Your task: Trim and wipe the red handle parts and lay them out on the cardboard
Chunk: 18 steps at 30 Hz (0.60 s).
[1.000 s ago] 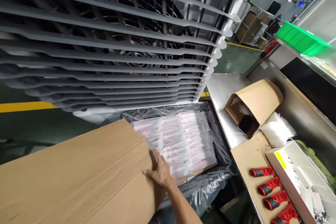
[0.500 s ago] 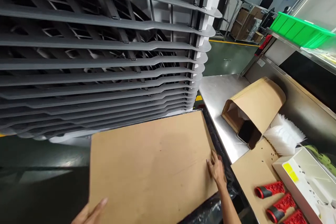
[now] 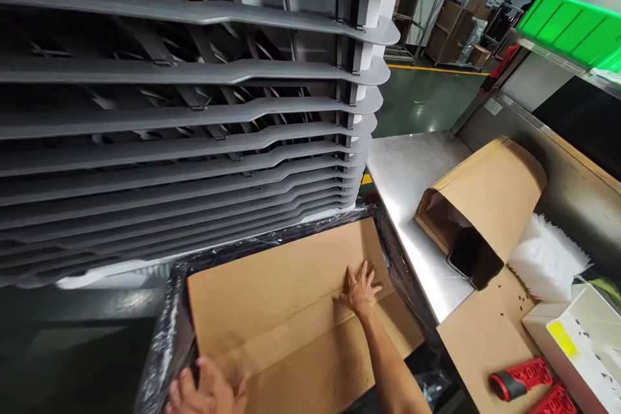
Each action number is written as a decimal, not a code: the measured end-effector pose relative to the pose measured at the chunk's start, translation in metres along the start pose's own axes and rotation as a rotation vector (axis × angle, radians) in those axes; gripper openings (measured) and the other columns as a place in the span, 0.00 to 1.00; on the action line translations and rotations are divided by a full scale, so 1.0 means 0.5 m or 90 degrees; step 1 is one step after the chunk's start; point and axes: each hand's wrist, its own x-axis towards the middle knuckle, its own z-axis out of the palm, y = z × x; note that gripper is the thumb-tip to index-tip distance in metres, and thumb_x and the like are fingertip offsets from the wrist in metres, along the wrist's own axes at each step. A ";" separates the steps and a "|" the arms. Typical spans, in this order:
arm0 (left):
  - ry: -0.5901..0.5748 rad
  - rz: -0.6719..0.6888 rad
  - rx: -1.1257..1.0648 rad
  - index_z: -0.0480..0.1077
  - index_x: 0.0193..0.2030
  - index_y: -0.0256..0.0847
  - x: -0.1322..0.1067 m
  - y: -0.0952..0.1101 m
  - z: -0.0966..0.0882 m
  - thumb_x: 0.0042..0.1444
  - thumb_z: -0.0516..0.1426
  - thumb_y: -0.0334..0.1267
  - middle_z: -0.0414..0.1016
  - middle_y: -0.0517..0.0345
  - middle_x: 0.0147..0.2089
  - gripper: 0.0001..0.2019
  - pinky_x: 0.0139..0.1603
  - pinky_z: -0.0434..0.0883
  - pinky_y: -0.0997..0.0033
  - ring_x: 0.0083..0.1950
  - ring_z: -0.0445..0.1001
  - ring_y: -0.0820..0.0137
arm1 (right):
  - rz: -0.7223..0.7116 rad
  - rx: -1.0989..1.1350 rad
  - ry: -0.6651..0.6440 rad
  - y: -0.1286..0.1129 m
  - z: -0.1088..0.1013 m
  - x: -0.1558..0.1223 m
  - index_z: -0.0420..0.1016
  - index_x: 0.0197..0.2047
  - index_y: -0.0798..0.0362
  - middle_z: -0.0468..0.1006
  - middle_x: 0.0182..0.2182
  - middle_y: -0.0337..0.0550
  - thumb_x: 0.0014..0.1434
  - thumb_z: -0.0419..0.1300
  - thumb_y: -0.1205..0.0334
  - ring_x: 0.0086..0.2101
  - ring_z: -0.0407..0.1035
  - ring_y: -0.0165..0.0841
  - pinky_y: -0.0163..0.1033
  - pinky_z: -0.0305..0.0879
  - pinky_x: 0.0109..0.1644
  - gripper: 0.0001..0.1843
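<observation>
A large brown cardboard sheet (image 3: 281,284) lies inside a bin lined with black plastic (image 3: 165,336), with a crease running across it. My right hand (image 3: 361,290) rests on the sheet near its right end, fingers spread and holding nothing. At the lower left, my left hand (image 3: 208,388) is by the sheet's left edge, fingers apart and slightly blurred. Whether its palm touches the cardboard I cannot tell.
A tall stack of grey slatted racks (image 3: 233,136) stands behind the bin. On the metal bench (image 3: 412,162) at right are a cardboard box (image 3: 490,187), white foam sheets (image 3: 548,259), red-and-black parts (image 3: 521,378) and a white tray (image 3: 577,330). Above sits a green bin (image 3: 572,26).
The cardboard sheet has gone down into the lined bin and now shows a crease. My right hand has moved left from its edge onto its surface; my left hand has shifted right, fingers spreading.
</observation>
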 end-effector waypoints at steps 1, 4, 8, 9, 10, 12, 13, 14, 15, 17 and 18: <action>-0.026 0.037 0.026 0.48 0.74 0.26 0.011 0.005 0.012 0.61 0.44 0.52 0.44 0.24 0.76 0.40 0.72 0.43 0.39 0.78 0.37 0.42 | 0.008 -0.002 -0.019 0.002 0.006 0.015 0.44 0.74 0.34 0.30 0.75 0.54 0.51 0.70 0.43 0.71 0.25 0.64 0.85 0.39 0.57 0.55; -0.160 0.105 0.136 0.52 0.74 0.34 0.081 0.019 0.045 0.60 0.49 0.51 0.41 0.30 0.77 0.38 0.71 0.41 0.34 0.78 0.35 0.41 | 0.017 -0.004 -0.051 0.006 0.016 0.041 0.41 0.74 0.33 0.29 0.75 0.52 0.49 0.70 0.42 0.71 0.25 0.63 0.85 0.41 0.57 0.58; -0.333 0.071 0.210 0.47 0.76 0.40 0.193 0.025 0.077 0.62 0.47 0.55 0.38 0.35 0.79 0.38 0.66 0.49 0.30 0.77 0.38 0.39 | 0.025 0.001 -0.036 0.011 0.023 0.013 0.34 0.74 0.31 0.25 0.75 0.51 0.48 0.72 0.48 0.71 0.28 0.61 0.83 0.46 0.58 0.62; -0.359 0.064 0.212 0.47 0.76 0.42 0.210 0.023 0.085 0.63 0.45 0.55 0.39 0.37 0.79 0.38 0.65 0.50 0.29 0.77 0.39 0.39 | 0.034 0.002 -0.023 0.013 0.032 -0.006 0.32 0.74 0.32 0.23 0.75 0.53 0.47 0.73 0.50 0.71 0.27 0.62 0.83 0.47 0.57 0.64; -0.371 0.058 0.212 0.47 0.76 0.43 0.222 0.021 0.093 0.63 0.44 0.55 0.40 0.38 0.79 0.37 0.65 0.51 0.29 0.77 0.40 0.39 | 0.042 0.004 -0.010 0.016 0.046 -0.029 0.32 0.74 0.32 0.23 0.74 0.54 0.46 0.74 0.52 0.71 0.26 0.63 0.84 0.46 0.57 0.66; -0.368 0.041 0.211 0.49 0.75 0.41 0.228 0.018 0.110 0.62 0.44 0.54 0.43 0.38 0.78 0.37 0.65 0.50 0.27 0.77 0.41 0.39 | 0.053 0.004 0.009 0.022 0.090 -0.078 0.35 0.74 0.33 0.25 0.74 0.57 0.43 0.75 0.56 0.70 0.23 0.66 0.86 0.43 0.56 0.67; -0.357 0.034 0.207 0.49 0.75 0.39 0.225 0.018 0.118 0.62 0.44 0.53 0.44 0.35 0.78 0.37 0.65 0.49 0.27 0.77 0.41 0.39 | 0.044 0.002 0.017 0.025 0.117 -0.099 0.38 0.74 0.33 0.29 0.75 0.58 0.41 0.76 0.58 0.70 0.22 0.67 0.87 0.42 0.55 0.67; -0.347 0.028 0.198 0.50 0.75 0.37 0.219 0.020 0.124 0.61 0.44 0.52 0.45 0.32 0.77 0.37 0.65 0.49 0.27 0.76 0.42 0.39 | 0.040 -0.004 0.016 0.028 0.145 -0.116 0.40 0.74 0.32 0.31 0.75 0.57 0.38 0.78 0.60 0.69 0.21 0.68 0.88 0.41 0.55 0.69; -0.335 0.021 0.185 0.51 0.75 0.35 0.212 0.023 0.128 0.61 0.43 0.51 0.47 0.30 0.76 0.37 0.65 0.49 0.26 0.76 0.44 0.39 | 0.032 -0.012 0.013 0.032 0.171 -0.127 0.40 0.73 0.30 0.31 0.74 0.57 0.35 0.79 0.62 0.69 0.20 0.68 0.88 0.40 0.55 0.72; -0.294 0.006 0.153 0.55 0.73 0.32 0.197 0.033 0.131 0.61 0.41 0.49 0.50 0.27 0.75 0.36 0.64 0.49 0.26 0.75 0.47 0.39 | 0.027 -0.022 0.001 0.041 0.211 -0.132 0.38 0.73 0.28 0.30 0.74 0.57 0.30 0.81 0.62 0.69 0.19 0.67 0.88 0.37 0.55 0.77; -0.266 0.002 0.133 0.57 0.71 0.30 0.190 0.038 0.131 0.61 0.39 0.50 0.52 0.27 0.74 0.37 0.64 0.48 0.26 0.75 0.48 0.40 | 0.019 -0.022 -0.005 0.047 0.223 -0.127 0.37 0.73 0.28 0.29 0.74 0.58 0.29 0.81 0.60 0.69 0.20 0.67 0.88 0.36 0.55 0.78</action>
